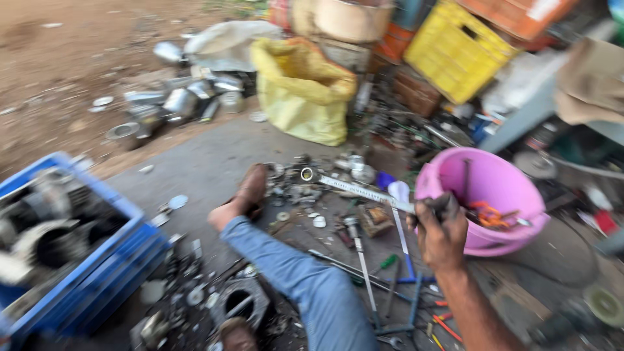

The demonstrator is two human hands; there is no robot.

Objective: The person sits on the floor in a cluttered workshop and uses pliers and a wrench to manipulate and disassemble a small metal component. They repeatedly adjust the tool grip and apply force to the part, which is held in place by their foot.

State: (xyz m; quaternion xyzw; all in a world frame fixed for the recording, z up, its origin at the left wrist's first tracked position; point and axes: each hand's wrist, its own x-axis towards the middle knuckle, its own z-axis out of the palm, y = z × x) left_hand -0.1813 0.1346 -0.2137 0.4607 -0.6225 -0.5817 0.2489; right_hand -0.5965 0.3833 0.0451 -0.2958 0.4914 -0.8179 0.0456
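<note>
The right hand [441, 231] is clenched around the handle end of a long silver metal wrench [354, 188], fingers wrapped tight and grimy, the forearm rising from the bottom right of the view. The wrench runs up and to the left from the fist, held above the ground, and ends in a ring-shaped head over a scatter of small metal parts. The left hand is out of sight.

Just behind the fist, to its right, sits a round pink plastic tub [494, 188] with a few orange and dark bits lying inside it. Beneath the wrench, on the grey concrete floor [201, 162], lie loose washers, bolts and small machine pieces, along with a long thin steel rod [363, 273] and a blue-handled tool [403, 250] laid nearly side by side. A leg in blue denim trousers [292, 273] stretches out across the floor from the lower middle, ending in a brown sandal [250, 188] close to the scattered parts.

Farther left stands a blue plastic crate [123, 253] filled with grey motor housings. Beyond the foot, a yellow woven sack [302, 88] slumps open, and to its left a heap of shiny steel vessels [182, 101] lies at the edge of bare brown dirt. At the upper right, a yellow plastic crate [458, 49] leans among stacked boxes, all of it blurred.
</note>
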